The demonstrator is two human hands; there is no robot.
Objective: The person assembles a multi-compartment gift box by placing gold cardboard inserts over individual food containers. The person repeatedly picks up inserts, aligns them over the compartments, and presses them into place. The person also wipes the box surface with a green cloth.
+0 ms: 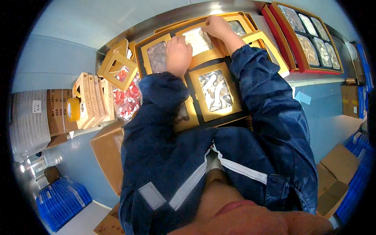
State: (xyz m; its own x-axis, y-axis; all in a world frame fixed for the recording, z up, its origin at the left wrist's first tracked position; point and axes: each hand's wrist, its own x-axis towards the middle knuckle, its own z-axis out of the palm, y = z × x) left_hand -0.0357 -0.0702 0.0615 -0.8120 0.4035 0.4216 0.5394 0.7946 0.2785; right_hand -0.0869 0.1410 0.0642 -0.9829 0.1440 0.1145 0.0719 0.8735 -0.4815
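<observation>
A large black-and-gold gift tray [241,116] lies on the steel table and holds several small gold window boxes of dried goods. My left hand [178,55] presses down on the left edge of one small gold box [199,43] in the tray's far row. My right hand [217,27] grips the far right corner of the same box. Another gold window box [214,91] with pale dried pieces sits just below it, between my dark blue sleeves. A further window box [156,56] lies left of my left hand.
A finished red-rimmed gift tray [309,39] of window boxes lies at the right. Empty gold box frames [117,62], red packets [127,98], folded flat boxes [92,100] and a yellow tape roll [73,109] sit at the left. Cardboard cartons [107,154] and blue crates [62,199] stand below.
</observation>
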